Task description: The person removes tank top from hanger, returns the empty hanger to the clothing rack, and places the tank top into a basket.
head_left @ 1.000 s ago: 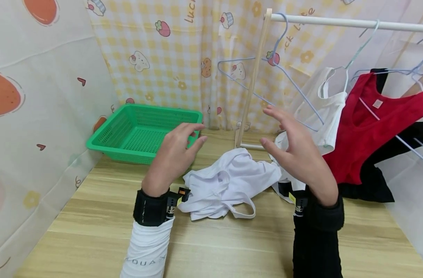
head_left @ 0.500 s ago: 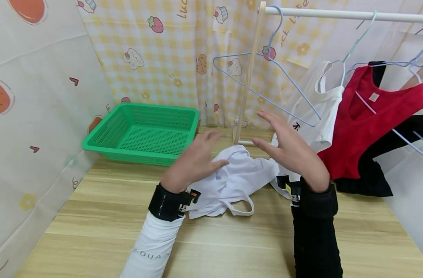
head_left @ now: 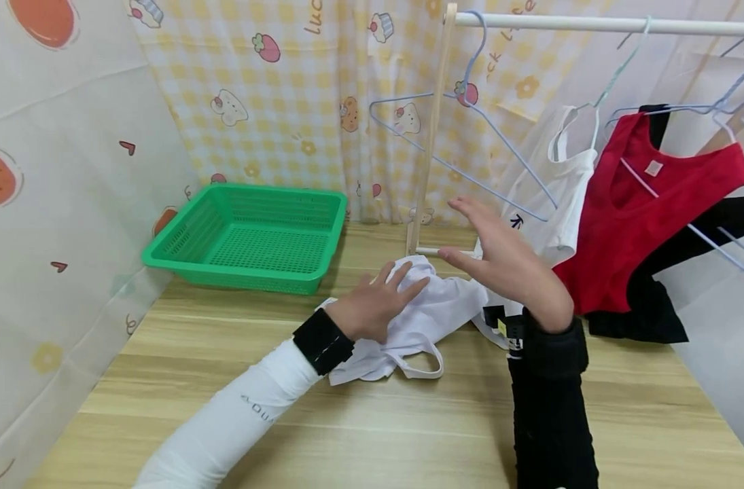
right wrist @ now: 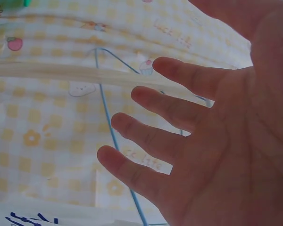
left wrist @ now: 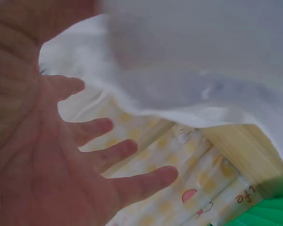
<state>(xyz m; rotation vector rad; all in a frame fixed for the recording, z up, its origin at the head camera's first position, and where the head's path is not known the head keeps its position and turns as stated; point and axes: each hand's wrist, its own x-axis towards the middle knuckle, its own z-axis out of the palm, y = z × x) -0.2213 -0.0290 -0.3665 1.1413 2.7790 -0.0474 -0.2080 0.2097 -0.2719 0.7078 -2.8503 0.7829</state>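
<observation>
A crumpled white garment with a strap (head_left: 441, 309) lies on the wooden table (head_left: 372, 435). Over its left part is my left hand (head_left: 372, 307), fingers spread and back of the hand up; whether it touches the cloth is unclear. In the left wrist view white fabric (left wrist: 203, 56) fills the upper right, close to the spread fingers (left wrist: 146, 183). My right hand (head_left: 503, 255) is raised right of the garment, fingers extended, holding nothing. Its palm and straight fingers show in the right wrist view, with a bare blue hanger (head_left: 506, 146) behind them.
A green plastic basket (head_left: 249, 283) stands at the back left. On the right, a rack with a white rail (head_left: 567, 22) bears a white top (head_left: 564, 197), a red tank top (head_left: 647, 204) and black clothing (head_left: 641, 309). A patterned curtain (head_left: 274, 115) hangs behind.
My left hand has moved right and down from beside the basket to over the white garment, turning its back upward. My right hand stays nearly in place; the head view has shifted slightly.
</observation>
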